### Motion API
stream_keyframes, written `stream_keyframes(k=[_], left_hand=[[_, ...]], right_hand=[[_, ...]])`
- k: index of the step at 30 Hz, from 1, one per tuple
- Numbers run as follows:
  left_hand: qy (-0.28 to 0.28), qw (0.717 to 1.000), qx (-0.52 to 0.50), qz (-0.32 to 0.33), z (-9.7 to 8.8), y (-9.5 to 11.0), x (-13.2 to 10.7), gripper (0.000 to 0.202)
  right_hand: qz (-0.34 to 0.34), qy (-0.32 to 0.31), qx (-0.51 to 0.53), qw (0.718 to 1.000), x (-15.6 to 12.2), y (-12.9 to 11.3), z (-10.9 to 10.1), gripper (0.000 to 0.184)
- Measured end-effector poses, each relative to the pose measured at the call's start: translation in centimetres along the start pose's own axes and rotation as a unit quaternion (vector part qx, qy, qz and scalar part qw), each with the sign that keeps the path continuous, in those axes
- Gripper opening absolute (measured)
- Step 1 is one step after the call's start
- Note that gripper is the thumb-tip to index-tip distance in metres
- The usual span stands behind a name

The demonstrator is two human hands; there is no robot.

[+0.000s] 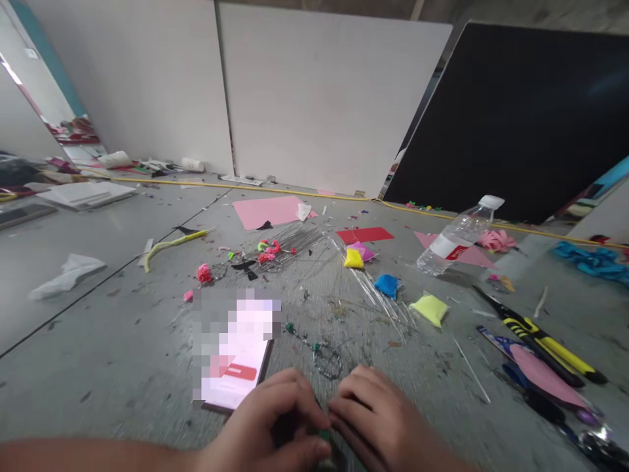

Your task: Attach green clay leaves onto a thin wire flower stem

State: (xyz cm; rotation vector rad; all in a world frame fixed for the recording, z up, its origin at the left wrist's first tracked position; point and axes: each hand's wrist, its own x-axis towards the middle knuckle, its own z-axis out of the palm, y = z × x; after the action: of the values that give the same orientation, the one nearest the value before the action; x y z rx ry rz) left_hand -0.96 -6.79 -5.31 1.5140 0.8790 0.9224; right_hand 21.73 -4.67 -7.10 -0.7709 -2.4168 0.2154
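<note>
My left hand point(282, 419) and my right hand point(376, 419) meet low in the middle of the view, fingers curled inward and tips close together. A small dark green bit shows between the fingertips; what it is stays mostly hidden. Just beyond the hands lies a twisted silvery wire point(328, 362) bent into a loop, with dark green lumps point(317, 347) along its stem. A lit phone point(240, 370), partly blurred out, rests on the floor beside my left hand.
Thin wires point(371, 288) and clay packets, yellow point(354, 258), blue point(387, 286) and pale green point(430, 309), lie ahead. A plastic bottle point(459, 239) stands tilted at right, near black-and-yellow pliers point(540, 341). Pink paper point(272, 211) and red clay pieces point(204, 273) are scattered leftward.
</note>
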Motion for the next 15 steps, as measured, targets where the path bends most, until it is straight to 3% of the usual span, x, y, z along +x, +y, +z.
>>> stream_keyframes(k=[6,11,15], left_hand=[[0.002,1.0,0.013,-0.013,0.5,0.8,0.1,0.004],[-0.005,1.0,0.015,-0.008,0.6,0.8,0.1,0.007],[-0.004,1.0,0.02,-0.003,0.7,0.7,0.2,0.006]], right_hand=[[0.027,-0.028,-0.011,0.999,-0.1,-0.8,-1.0,0.025],[0.059,0.037,-0.019,0.997,-0.8,-0.4,-1.5,0.021],[0.17,0.117,0.033,0.978,-3.5,-2.8,-2.8,0.02]])
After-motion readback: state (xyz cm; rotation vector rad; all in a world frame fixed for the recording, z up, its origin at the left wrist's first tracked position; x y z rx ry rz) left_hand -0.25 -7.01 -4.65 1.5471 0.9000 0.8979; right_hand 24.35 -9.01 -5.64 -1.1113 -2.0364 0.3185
